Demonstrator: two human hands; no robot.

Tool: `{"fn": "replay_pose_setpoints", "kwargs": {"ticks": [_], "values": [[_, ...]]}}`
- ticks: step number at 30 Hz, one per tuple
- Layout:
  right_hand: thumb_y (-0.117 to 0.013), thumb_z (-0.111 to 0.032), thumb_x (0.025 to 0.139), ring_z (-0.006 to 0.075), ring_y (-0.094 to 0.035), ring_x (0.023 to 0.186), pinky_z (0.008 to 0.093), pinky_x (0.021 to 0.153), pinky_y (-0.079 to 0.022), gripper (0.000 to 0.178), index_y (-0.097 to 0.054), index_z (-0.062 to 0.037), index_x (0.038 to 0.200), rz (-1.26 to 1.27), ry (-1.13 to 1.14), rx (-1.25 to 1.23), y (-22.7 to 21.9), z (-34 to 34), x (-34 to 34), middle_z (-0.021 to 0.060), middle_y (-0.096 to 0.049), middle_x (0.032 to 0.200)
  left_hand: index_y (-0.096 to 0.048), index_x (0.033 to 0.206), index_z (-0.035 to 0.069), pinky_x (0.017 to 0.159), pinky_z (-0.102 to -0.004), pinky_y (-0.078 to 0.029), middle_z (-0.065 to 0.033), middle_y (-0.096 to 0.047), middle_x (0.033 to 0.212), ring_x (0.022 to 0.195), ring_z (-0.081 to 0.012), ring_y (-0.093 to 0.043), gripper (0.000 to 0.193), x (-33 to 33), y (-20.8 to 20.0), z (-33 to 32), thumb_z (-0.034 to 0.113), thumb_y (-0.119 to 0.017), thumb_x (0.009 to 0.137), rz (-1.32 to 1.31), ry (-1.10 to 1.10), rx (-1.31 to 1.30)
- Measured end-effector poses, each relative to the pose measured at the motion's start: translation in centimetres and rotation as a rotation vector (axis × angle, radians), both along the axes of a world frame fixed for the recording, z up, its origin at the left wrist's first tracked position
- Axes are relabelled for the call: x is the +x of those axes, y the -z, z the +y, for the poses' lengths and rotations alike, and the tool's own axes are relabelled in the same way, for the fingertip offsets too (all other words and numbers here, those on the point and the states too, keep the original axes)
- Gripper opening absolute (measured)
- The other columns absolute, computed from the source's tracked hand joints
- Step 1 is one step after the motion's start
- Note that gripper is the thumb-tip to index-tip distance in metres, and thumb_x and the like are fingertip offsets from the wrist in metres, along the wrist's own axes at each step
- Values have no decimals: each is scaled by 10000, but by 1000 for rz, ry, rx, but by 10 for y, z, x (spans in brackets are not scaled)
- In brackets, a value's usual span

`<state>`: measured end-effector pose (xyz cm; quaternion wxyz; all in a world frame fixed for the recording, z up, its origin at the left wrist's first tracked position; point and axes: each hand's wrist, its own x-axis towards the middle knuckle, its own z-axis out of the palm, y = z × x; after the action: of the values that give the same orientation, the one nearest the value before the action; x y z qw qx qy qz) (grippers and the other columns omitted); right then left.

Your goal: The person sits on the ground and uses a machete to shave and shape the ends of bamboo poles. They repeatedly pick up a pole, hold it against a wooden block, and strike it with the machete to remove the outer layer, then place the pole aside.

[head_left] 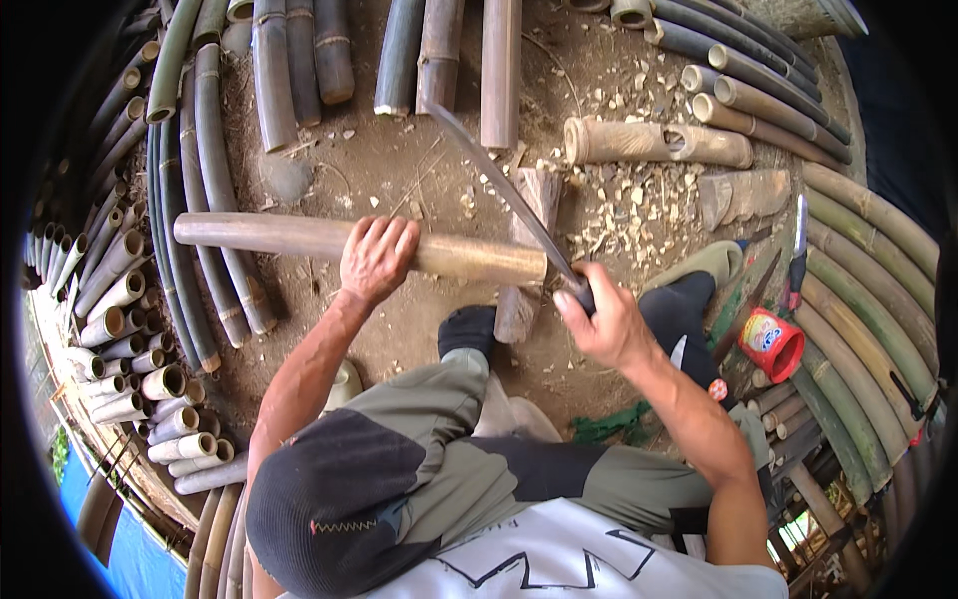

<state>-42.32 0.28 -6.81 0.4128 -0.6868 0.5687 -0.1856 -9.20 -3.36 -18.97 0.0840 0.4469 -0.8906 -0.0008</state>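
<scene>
My left hand [379,255] is wrapped round a bamboo pole [469,257] that lies crosswise before me. The pole's right end is pale and looks scraped; its left part is brownish grey. Under that right end sits a wooden block [537,200]. My right hand [611,324] grips the dark handle of a machete [499,182]. The long curved blade slants up and to the left, over the pole's right end and the block. I cannot tell if the blade touches the pole.
Wood chips [629,215] litter the dirt beyond the block. A carved bamboo piece [639,145] lies there. Bamboo poles [215,180] lie left, ahead and right. A red container [788,351] and a pale-bladed tool [798,250] lie on the right. My foot [466,327] is near the block.
</scene>
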Motion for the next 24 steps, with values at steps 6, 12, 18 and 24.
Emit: {"fn": "replay_pose_setpoints", "kwargs": {"ticks": [6,12,18,24], "values": [[-583,-298,960,302,-659,581,427,515,-510,309,-522,-4,1034,333,-93,267,72,23,-36,177,-627,676,-539,1186,80,978,-429,-416,-90,-603,1117,1057,-262,-583,418,-4,-3,3,151,-626,784,-13,-45,-13],[-603,-322,955,433,-660,690,497,613,-505,354,-505,-16,1102,291,-29,324,62,29,-45,225,-641,737,-540,1258,120,1040,-422,-399,-92,-552,1158,1115,-259,-519,647,-2,-41,-26,220,-781,666,-250,2,603],[-615,-287,953,201,-626,568,342,472,-495,343,-539,23,1080,-48,29,-149,0,10,3,105,-598,687,-668,1051,131,919,-411,-512,-74,-597,1050,1038,-276,-567,547,-4,-31,-49,314,-833,562,-258,62,648],[-601,-308,956,369,-670,587,479,530,-522,324,-509,-11,1045,354,-62,244,57,13,-30,225,-650,692,-654,982,134,776,-416,-566,-89,-686,864,815,-292,-669,426,-15,-28,-59,266,-793,602,-344,-19,824]]}}
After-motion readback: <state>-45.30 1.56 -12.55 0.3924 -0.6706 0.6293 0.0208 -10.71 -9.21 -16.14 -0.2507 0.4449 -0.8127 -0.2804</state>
